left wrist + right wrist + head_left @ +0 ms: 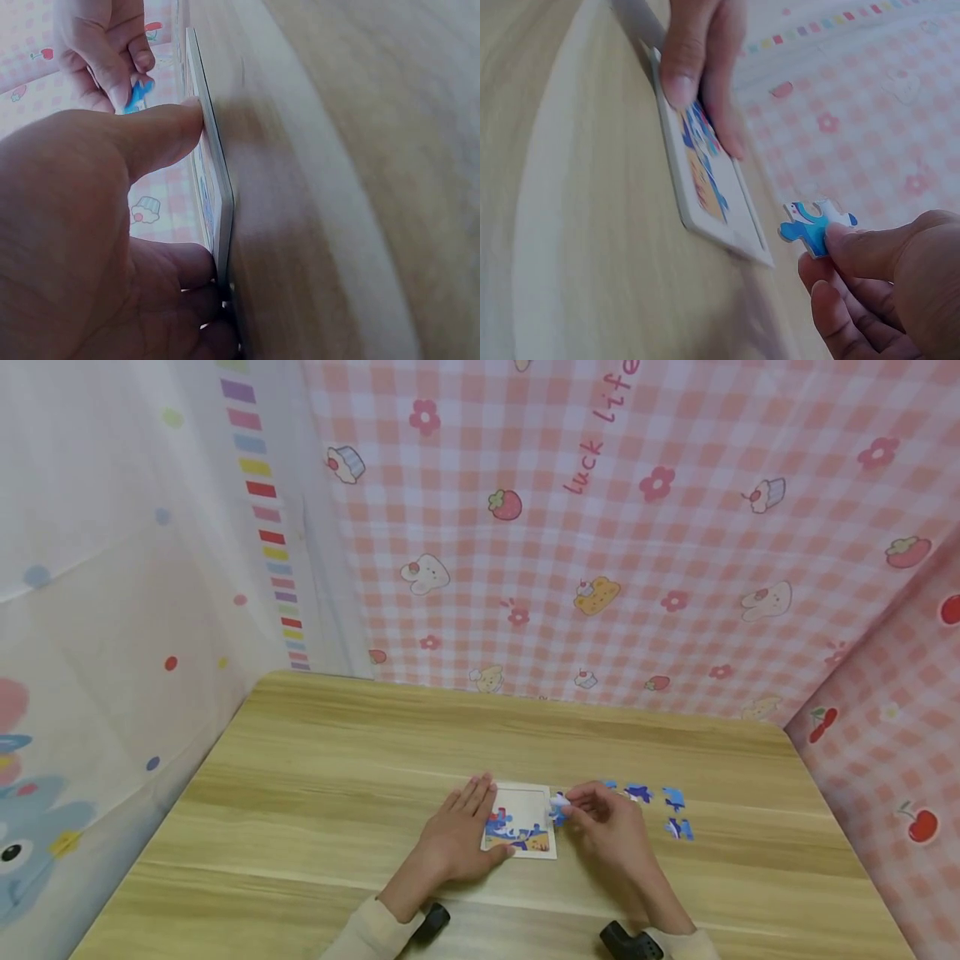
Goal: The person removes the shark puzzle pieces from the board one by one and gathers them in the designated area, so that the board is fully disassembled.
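Observation:
A small square jigsaw board (552, 856) with a pale rim lies on the table. Joined blue, red and orange pieces (705, 169) fill its lower part, and the upper part shows bare backing. My left hand (459, 839) rests along the board's left side, fingers straight, with the thumb (169, 135) pressing on the near rim. Just off the right edge, my right hand (611, 827) pinches a blue and white puzzle piece (810, 229) between thumb and fingers. That piece is held up, apart from the board.
Several loose puzzle pieces (673, 799) lie on the wooden table (315, 760) to the right, beyond the right hand, which partly hides some. A pink checked cloth (540, 552) hangs behind the table's far edge, with pale curtain (135, 635) at the left. Dark devices sit at both wrists.

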`<action>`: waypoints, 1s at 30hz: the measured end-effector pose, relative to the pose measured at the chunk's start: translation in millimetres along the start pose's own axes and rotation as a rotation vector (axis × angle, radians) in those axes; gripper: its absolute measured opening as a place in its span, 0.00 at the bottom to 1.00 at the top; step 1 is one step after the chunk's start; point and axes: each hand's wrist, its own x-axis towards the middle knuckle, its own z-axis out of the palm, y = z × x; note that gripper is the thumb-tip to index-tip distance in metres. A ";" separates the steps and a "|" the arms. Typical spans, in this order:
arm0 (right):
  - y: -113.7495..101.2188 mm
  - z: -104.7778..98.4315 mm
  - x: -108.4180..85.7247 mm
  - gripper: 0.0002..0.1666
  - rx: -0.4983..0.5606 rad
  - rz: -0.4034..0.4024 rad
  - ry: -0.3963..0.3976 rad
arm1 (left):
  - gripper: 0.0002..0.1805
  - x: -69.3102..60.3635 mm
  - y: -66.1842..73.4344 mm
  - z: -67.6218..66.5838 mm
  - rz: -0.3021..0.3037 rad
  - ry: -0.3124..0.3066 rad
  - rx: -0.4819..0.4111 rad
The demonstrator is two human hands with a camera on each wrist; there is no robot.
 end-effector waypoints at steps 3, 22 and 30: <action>4.6 -9.0 0.8 0.08 0.002 -0.007 0.017 | 0.51 0.2 0.0 0.4 0.001 -0.002 0.000; 38.7 -66.4 -1.7 0.10 -0.082 -0.003 0.117 | 0.51 0.8 0.5 0.1 0.002 0.005 0.005; 47.5 -83.3 -6.6 0.11 -0.152 0.082 0.106 | 0.51 1.3 -0.6 1.0 0.002 0.007 0.009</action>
